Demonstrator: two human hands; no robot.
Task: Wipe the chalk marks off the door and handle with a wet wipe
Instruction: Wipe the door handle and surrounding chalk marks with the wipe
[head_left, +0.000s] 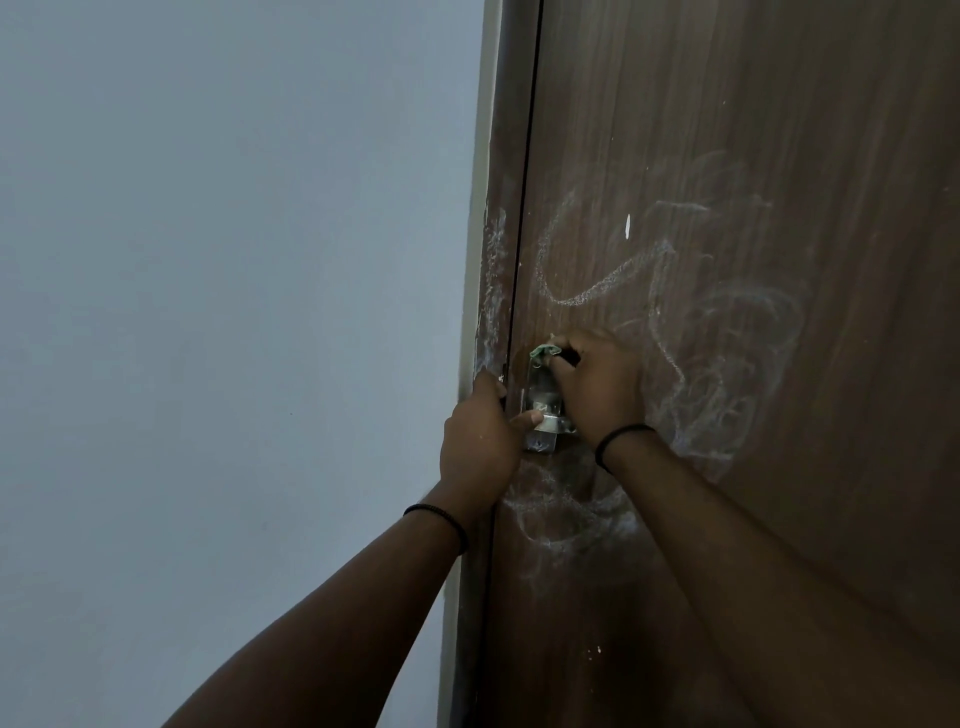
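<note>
Brown wooden door (753, 364), chalk marks (613, 291) scrawled around the metal handle (543, 415); pale wall (234, 312) adjoining. Wet wipe (540, 352) is pinched at the handle top by the right hand (597, 389). Left hand (480, 436) apparently braced on the frame, thumb touching the handle.

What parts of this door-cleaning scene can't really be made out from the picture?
All in the head view:
- The handle: mostly covered by the right hand and left hand, so any chalk on it is hidden.
- The wet wipe: only a greenish corner pokes out of the right hand's grip.
- The door: cut off at the top, right and bottom edges.
- The chalk marks: faint in the dim light, so their extent is unclear.
</note>
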